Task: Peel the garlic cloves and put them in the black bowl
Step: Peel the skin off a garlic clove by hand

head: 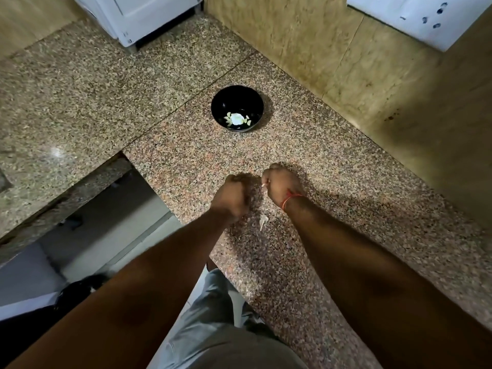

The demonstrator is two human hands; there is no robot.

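Note:
A black bowl (237, 98) stands on the speckled granite counter (332, 187), with pale peeled garlic cloves (237, 119) at its bottom. Nearer to me, my left hand (234, 197) and my right hand (282, 185) hover close together over the counter, both with fingers curled inward. My right hand pinches a small pale piece of garlic (264, 184), only its tip visible; a red thread circles that wrist. What my left hand holds is hidden behind its knuckles. A scrap of white garlic skin (262, 221) lies on the counter between my wrists.
A white appliance (138, 14) stands at the back left of the counter. A tiled wall (332, 54) with a white switch plate (426, 14) rises on the right. The counter's edge drops to the floor (111, 225) at my left.

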